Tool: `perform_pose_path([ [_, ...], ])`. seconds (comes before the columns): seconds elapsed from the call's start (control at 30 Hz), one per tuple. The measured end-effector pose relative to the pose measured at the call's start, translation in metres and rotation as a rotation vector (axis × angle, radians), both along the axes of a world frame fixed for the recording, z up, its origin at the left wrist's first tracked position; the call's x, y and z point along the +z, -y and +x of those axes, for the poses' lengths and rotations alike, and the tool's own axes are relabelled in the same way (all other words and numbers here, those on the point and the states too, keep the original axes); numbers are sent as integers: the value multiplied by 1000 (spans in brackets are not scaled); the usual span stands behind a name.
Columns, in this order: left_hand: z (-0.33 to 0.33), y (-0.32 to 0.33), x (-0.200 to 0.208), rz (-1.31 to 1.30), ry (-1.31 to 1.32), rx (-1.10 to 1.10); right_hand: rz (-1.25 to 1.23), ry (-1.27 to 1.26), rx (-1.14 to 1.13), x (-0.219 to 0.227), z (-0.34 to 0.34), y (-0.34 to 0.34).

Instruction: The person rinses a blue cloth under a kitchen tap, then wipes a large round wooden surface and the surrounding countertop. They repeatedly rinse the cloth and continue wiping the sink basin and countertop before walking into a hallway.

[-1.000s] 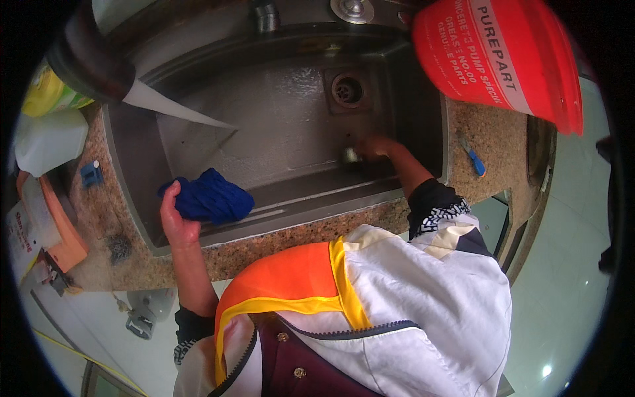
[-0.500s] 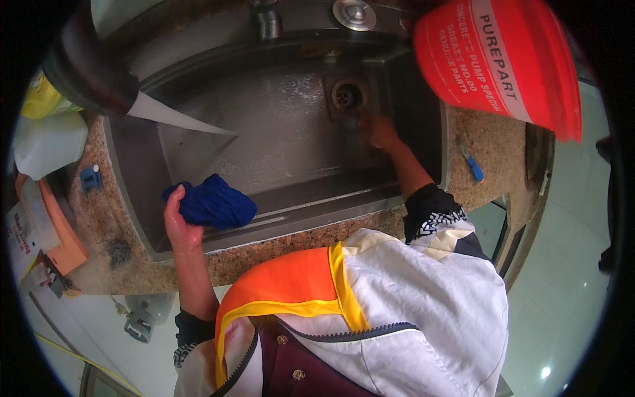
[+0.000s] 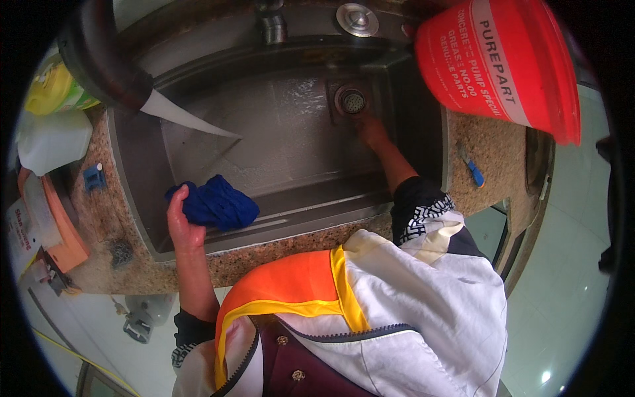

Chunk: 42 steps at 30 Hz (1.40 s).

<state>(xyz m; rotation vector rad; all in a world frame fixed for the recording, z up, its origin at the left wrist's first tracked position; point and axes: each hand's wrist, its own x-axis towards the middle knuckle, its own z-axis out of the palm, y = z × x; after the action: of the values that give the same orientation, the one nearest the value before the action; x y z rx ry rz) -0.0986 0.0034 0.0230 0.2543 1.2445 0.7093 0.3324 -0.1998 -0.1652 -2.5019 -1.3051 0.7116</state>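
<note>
A bunched dark-blue cloth [image 3: 221, 204] is in my left hand [image 3: 183, 221], which is closed around its left end at the sink's near left corner. My right hand [image 3: 372, 131] reaches into the dark sink [image 3: 264, 165], its fingertips right beside the drain. A round metal strainer [image 3: 354, 102] with small holes shows in the drain opening. Whether my right fingers grip its edge is too dim to tell. From a dark curved faucet [image 3: 126, 79] at the left, a whitish stream of water [image 3: 188, 118] runs onto the wet sink floor.
On the stone counter to the right stand a large red bucket [image 3: 486, 66] and a blue-handled tool [image 3: 475, 173]. Along the left lie a white jug [image 3: 56, 139], a yellow package [image 3: 56, 89], a small blue item [image 3: 94, 177] and a dark scouring pad [image 3: 121, 253]. A round metal cap [image 3: 357, 20] sits behind the sink.
My right hand has shifted slightly left, closer to the drain. The perforated strainer now shows in the drain, where a darker opening showed before. My left hand keeps its hold on the cloth.
</note>
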Motion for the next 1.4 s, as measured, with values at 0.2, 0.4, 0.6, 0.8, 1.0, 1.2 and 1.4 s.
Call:
perform_pose_path([
  [0.2,2,4,-3,9,-23,-2,-91,198,-241,-32,18,-15],
  [0.4,2,7,-3,-15,-28,-7,-379,206,-187,-104,55,-15],
  [0.6,0,6,-13,-25,-24,6,-295,211,-199,-139,64,-4],
  [0.8,1,3,-21,-16,-29,-16,-272,191,-377,-116,56,-3],
  [1.0,6,2,-17,-25,-54,3,-452,334,-20,-71,39,-1],
  [1.2,13,-3,-18,-24,24,-11,359,-246,8,18,-73,-41],
  [1.4,26,-8,-21,9,101,-34,332,-760,-223,148,-138,-100],
])
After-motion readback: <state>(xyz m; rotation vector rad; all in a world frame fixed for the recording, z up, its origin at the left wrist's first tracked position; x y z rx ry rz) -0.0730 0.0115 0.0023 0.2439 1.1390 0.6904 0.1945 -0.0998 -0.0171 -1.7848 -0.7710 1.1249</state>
